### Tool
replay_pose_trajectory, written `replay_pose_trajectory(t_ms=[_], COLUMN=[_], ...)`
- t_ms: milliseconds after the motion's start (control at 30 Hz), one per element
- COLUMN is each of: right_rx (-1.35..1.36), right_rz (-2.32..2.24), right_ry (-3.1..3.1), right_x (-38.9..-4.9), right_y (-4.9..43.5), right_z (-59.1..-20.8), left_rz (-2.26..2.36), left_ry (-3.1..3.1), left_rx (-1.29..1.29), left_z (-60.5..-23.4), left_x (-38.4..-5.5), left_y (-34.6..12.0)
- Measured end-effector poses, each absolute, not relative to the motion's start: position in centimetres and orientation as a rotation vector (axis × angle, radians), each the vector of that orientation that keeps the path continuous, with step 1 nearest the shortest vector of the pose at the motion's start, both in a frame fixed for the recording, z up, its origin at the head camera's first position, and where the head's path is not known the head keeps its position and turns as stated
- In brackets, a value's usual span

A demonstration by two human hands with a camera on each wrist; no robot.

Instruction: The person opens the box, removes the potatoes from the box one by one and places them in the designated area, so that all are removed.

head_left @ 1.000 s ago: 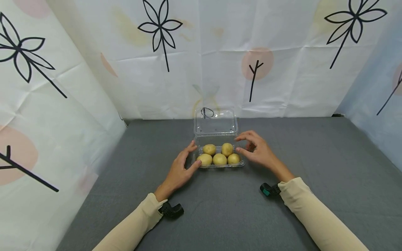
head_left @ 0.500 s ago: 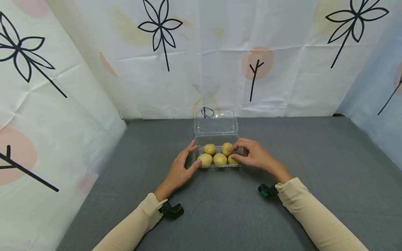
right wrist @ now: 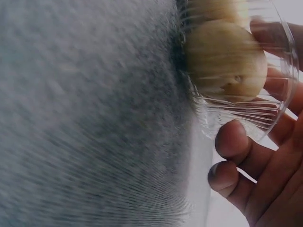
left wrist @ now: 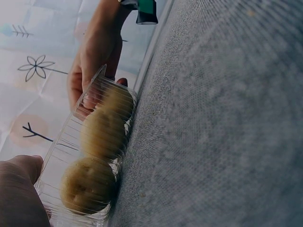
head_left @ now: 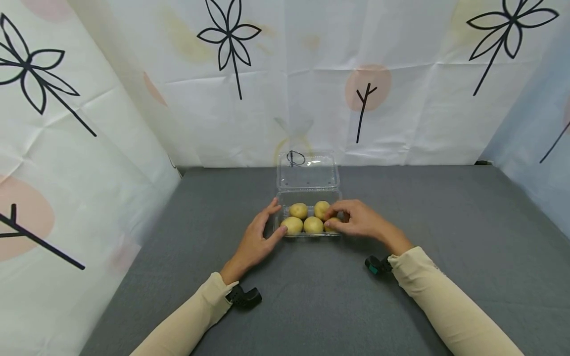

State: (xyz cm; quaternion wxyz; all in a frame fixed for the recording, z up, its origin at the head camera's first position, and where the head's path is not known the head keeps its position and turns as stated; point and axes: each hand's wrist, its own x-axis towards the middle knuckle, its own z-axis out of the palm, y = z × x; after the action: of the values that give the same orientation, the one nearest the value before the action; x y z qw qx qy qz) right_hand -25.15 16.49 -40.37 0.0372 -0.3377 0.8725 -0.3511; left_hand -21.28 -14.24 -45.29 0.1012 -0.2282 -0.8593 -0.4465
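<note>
Potatoes [head_left: 313, 225], five of them, sit in a clear plastic box [head_left: 307, 198] with its lid [head_left: 308, 175] flipped up at the back. Right grip [head_left: 358, 218] looks pinched on the front-right one, thumb on the near side. Left grip [head_left: 258, 237] has its fingers apart, up against the box's left end. Grey desk [head_left: 285, 306] under it all, flower-print sheet [head_left: 401, 113] hanging behind.

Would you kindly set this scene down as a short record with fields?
container: clear plastic box, lid raised
contents: five potatoes, three in front, two behind
left hand: touching the box's left side
right hand: fingers around the front-right potato
surface: grey cloth
backdrop: white cloth with plant drawings
</note>
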Motion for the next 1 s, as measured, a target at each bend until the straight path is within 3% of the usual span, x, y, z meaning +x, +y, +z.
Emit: replay_pose_trajectory(t_ms=[367,1000], right_rx=[-1.045,-1.105], right_rz=[-0.933,-1.042], right_ry=[2.581,2.784], right_x=[-25.8,-24.5], right_y=[16.5,16.3], right_z=[-39.3,-40.6], left_rz=[-1.332,-1.293], left_ry=[-2.534,-2.537], left_rx=[-0.68,-0.691], left_z=[-45.1,-45.5], left_x=[-21.3,-21.4], left_y=[-14.1,-14.2])
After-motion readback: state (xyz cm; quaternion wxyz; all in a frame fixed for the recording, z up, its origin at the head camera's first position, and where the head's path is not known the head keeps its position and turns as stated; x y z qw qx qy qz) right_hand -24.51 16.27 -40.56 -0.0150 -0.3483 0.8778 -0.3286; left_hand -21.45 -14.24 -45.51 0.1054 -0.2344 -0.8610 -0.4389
